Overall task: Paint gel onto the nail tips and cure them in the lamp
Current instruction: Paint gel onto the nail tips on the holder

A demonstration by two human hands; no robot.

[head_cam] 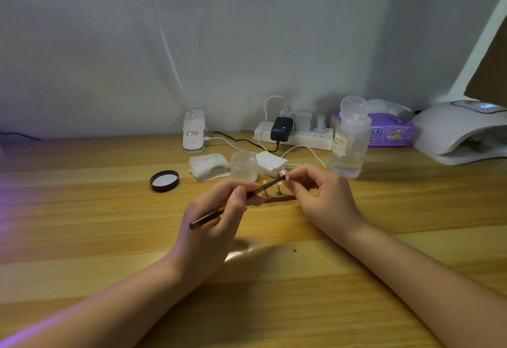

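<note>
Holding a brush (219, 212), left hand (216, 221) has its grip curled round the handle, bristle end touching a nail tip (283, 174) pinched in the right hand (321, 196) grip at frame centre. Two more nail tips on stands (271, 191) sit on the tabletop (82, 210) just below the brush; open jar (244, 166) at 12 o'clock of them, curing lamp (461, 133) far off at 2 o'clock
</note>
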